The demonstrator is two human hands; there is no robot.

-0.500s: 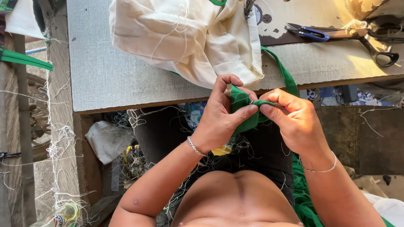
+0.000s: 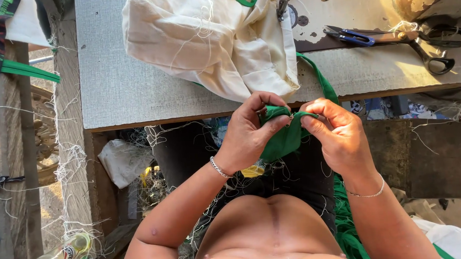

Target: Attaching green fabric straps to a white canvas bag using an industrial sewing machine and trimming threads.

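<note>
Little has shifted in the last half-second: both hands stay at the same spot just below the near edge of the grey sewing table (image 2: 135,87), and only my left thumb has curled a touch tighter over the cloth. I hold a folded strip of bright green fabric (image 2: 285,137) between my two hands, in the air above my lap and clear of the tabletop. My left hand (image 2: 249,136) is clenched on the strip's left end, thumb and fingertips (image 2: 271,103) pinching the fold from above while the rest of the strip hangs down behind the palm. My right hand (image 2: 339,135) pinches the right end, thumb and forefinger closed on a thin edge that stretches taut across the small gap between the hands. Something tiny glints at that gap; I cannot tell whether it is a pin or a needle.

To do this well, I judge that the fold should stay tight and even, both pinches close together, so the edge does not twist or slip.

From my right hand the green strip trails up over the table's near edge towards the crumpled cream cotton garment (image 2: 211,42), which lies on the table's middle, well apart from my fingers. Blue-handled thread snips (image 2: 353,36) and black-handled scissors (image 2: 434,48) rest near the table's far right corner. Loose white threads (image 2: 66,167) hang along the table's left edge.
</note>
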